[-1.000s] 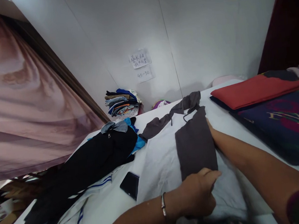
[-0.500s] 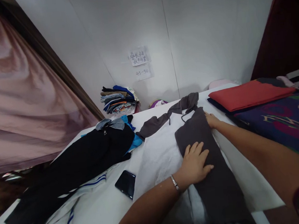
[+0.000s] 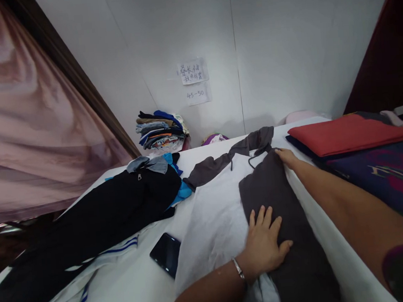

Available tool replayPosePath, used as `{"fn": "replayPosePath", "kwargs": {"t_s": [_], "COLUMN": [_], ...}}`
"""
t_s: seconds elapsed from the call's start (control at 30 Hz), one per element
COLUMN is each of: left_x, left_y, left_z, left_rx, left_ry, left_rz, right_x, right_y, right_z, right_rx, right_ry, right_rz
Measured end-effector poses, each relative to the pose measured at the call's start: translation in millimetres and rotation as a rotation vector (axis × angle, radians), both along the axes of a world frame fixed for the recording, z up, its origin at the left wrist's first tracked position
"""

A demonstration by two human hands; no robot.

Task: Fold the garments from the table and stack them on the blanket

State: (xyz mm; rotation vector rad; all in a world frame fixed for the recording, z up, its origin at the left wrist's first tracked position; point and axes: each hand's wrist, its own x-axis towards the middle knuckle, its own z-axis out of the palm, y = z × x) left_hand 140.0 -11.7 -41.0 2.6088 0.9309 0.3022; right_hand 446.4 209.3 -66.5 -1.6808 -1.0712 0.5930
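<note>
A white and dark grey hoodie (image 3: 217, 215) lies on the white table, its grey hood and dark drawstrings toward the wall. One grey side or sleeve is folded inward over the white body, forming a long dark strip. My left hand (image 3: 266, 246), with a silver band at the wrist, rests flat on this grey strip, fingers spread. At the strip's far right corner, by the shoulder, my right hand (image 3: 287, 157) has its fingertips closed on the fabric edge; the thumb is partly hidden. A black phone (image 3: 166, 254) lies just left of the hoodie.
Black clothing (image 3: 116, 219) spreads across the left side over a white garment with blue stripes (image 3: 83, 297). A folded clothes stack (image 3: 160, 131) stands by the wall. On the right lie a folded red garment (image 3: 344, 134) and a dark blue patterned one (image 3: 394, 172).
My left hand has slid slightly nearer along the grey strip. My right hand stays at the shoulder corner, its fingers now drawn closer on the edge. The view has shifted a little.
</note>
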Motion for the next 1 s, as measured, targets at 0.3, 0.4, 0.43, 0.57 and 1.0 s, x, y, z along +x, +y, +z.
{"fn": "replayPosePath", "kwargs": {"t_s": [0.3, 0.4, 0.43, 0.57, 1.0], "left_x": [-2.2, -1.9, -1.7, -1.1, 3.3], "left_y": [-1.7, -1.0, -0.7, -0.2, -0.3], "left_z": [-0.6, -1.5, -1.9, -2.1, -4.9], "left_rx": [-0.059, -0.074, -0.076, -0.071, -0.021], "left_ry": [-0.057, -0.053, -0.050, -0.034, 0.017], "left_rz": [0.040, 0.041, 0.039, 0.042, 0.058], "right_x": [8.6, 11.5, 12.4, 11.3, -61.4], "right_y": [22.3, 19.8, 18.8, 12.5, -20.0], "right_z": [-16.5, -18.4, -17.0, -4.9, -13.2], "right_rx": [-0.100, -0.164, -0.183, -0.235, -0.311], "right_ry": [-0.286, -0.394, -0.429, -0.563, -0.925], "right_rz": [-0.055, -0.054, -0.052, -0.049, 0.392]}}
